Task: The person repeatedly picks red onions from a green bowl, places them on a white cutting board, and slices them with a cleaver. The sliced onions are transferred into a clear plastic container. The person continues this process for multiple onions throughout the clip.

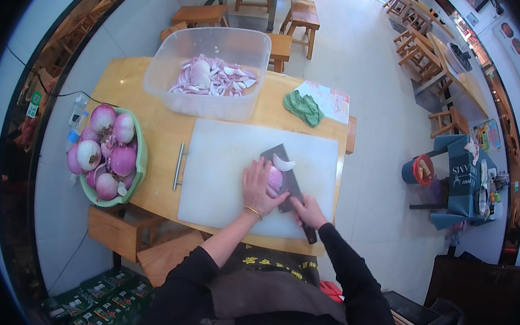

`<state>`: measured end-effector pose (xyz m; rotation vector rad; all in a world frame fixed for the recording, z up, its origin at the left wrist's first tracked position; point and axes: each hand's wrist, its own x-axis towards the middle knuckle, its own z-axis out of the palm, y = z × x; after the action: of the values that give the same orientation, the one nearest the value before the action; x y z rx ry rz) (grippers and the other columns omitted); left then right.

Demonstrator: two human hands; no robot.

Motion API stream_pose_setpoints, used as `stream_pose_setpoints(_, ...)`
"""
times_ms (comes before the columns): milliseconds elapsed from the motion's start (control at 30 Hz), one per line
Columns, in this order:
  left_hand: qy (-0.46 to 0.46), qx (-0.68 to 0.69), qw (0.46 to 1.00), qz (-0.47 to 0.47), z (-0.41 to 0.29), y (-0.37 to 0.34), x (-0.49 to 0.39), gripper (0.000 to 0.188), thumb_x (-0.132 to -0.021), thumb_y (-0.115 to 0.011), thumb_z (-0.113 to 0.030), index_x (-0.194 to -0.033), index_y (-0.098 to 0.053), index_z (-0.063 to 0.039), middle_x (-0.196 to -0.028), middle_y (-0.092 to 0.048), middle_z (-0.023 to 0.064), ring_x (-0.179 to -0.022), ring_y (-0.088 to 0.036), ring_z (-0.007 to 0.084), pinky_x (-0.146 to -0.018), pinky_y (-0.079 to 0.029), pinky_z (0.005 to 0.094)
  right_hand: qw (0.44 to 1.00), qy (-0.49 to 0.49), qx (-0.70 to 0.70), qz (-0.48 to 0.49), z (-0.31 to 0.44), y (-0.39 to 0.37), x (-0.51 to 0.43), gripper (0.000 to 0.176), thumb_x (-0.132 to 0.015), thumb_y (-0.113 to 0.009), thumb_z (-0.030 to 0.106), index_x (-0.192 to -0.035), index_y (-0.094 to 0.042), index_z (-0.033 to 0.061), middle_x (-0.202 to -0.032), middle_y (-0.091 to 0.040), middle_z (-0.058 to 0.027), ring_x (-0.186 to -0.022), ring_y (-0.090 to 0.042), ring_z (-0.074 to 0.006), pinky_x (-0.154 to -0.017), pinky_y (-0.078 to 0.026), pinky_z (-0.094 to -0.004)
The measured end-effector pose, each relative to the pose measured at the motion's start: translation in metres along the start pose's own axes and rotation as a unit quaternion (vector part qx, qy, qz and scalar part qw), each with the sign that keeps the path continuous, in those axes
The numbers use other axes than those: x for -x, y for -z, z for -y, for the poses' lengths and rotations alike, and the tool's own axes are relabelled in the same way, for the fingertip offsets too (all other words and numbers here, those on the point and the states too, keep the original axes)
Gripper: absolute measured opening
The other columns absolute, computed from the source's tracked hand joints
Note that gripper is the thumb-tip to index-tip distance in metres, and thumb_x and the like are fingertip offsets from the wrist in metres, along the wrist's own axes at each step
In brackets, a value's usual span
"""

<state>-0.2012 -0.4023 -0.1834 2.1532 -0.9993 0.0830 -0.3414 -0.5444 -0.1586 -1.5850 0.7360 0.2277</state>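
My right hand grips a cleaver by its dark handle, its broad blade lying over the white cutting board. A pale slice of onion rests on the blade. My left hand, with a bracelet at the wrist, presses on a partly cut red onion just left of the blade. The fingers hide part of that onion. Beyond the board stands a translucent plastic tub with sliced onion inside. To the left a green basin is heaped with whole red onions.
A crumpled green cloth lies partly on a printed sheet at the table's far right. A metal handle bar lies left of the board. Wooden stools stand beyond the table. A dark cable runs along the left wall.
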Motion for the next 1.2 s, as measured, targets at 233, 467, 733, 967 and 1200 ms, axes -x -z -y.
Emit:
stream_pose_setpoints(233,0.004,0.078,0.997,-0.024,0.002,-0.006,0.001,0.074,-0.069,-0.082,-0.035,-0.135,-0.055,-0.013,-0.139,-0.055,0.0136,-0.134,-0.048,0.0376,-0.109,-0.036,0.0524,0.991,0.016,-0.128,-0.028,-0.005,-0.061,0.017,0.02,-0.104,-0.051,0.02,-0.096,-0.053,0.0011,-0.054,-0.053,-0.0027,-0.04,-0.052,-0.0133,-0.039,-0.04,-0.0289)
stream_pose_setpoints(467,0.022,0.128,0.989,-0.071,-0.029,0.023,-0.021,0.059,-0.07,-0.08,-0.021,-0.125,-0.062,-0.01,-0.133,-0.061,0.013,-0.127,-0.056,0.0359,-0.101,-0.046,0.0458,0.977,-0.008,-0.214,-0.014,0.036,-0.057,0.042,0.018,-0.105,-0.049,0.02,-0.099,-0.05,0.003,-0.057,-0.052,-0.0029,-0.041,-0.052,-0.013,-0.038,-0.039,-0.0275)
stream_pose_setpoints(733,-0.06,0.119,0.969,-0.207,-0.039,0.112,-0.18,0.057,-0.071,-0.078,-0.019,-0.125,-0.062,-0.011,-0.129,-0.061,0.0126,-0.123,-0.057,0.0377,-0.101,-0.047,0.0447,0.985,0.122,-0.121,-0.017,0.207,-0.025,-0.006,0.021,-0.103,-0.05,0.02,-0.094,-0.052,0.001,-0.057,-0.053,-0.0024,-0.04,-0.054,-0.0118,-0.037,-0.039,-0.0269)
stream_pose_setpoints(967,0.062,-0.159,0.972,-0.162,0.105,0.15,-0.329,0.045,-0.086,-0.066,-0.024,-0.128,-0.058,-0.01,-0.134,-0.054,0.0162,-0.125,-0.052,0.0343,-0.105,-0.04,0.0474,0.968,0.2,0.11,-0.103,0.35,-0.035,-0.113,0.025,-0.092,-0.053,0.017,-0.088,-0.054,-0.0077,-0.064,-0.061,-0.0125,-0.046,-0.064,-0.0207,-0.043,-0.05,-0.0346)
stream_pose_setpoints(1200,-0.085,-0.036,0.975,-0.203,0.093,0.165,-0.326,0.033,-0.09,-0.063,-0.019,-0.12,-0.061,-0.005,-0.126,-0.059,0.0143,-0.118,-0.055,0.0339,-0.1,-0.044,0.0438,0.964,0.215,0.07,-0.141,0.328,-0.026,-0.106,0.02,-0.094,-0.052,0.019,-0.094,-0.053,-0.0017,-0.063,-0.056,-0.0052,-0.046,-0.058,-0.0135,-0.041,-0.045,-0.0291)
